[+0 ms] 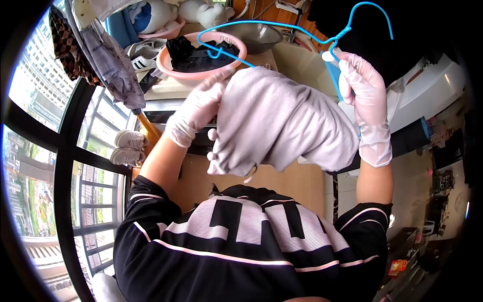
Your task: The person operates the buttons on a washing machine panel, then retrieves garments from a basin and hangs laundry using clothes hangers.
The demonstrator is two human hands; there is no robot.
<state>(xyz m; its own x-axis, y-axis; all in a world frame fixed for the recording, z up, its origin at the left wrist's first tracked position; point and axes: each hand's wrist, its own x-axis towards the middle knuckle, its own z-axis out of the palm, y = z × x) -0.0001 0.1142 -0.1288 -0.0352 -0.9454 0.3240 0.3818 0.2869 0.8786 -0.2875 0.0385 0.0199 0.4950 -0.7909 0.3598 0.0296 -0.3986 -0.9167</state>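
A pale pinkish-grey cloth point(282, 118) with small pompoms on its left edge hangs in front of my chest, partly over a blue wire hanger point(271, 22). At the cloth's upper left edge is my left hand point(204, 100), in a thin translucent glove, its fingers closed on the fabric. My right hand point(363, 83), gloved too, pinches the hanger just below its twisted neck. The hook points up and to the right. The lower part of the hanger is hidden by the cloth.
Beyond the cloth, a pink basin point(201, 75) holds dark fabric. Sneakers point(146, 54) and a metal bowl point(254, 36) are near it. White shoes point(129, 147) stand by the window at left, under hanging clothes point(108, 60). A sink point(297, 65) lies behind the hanger.
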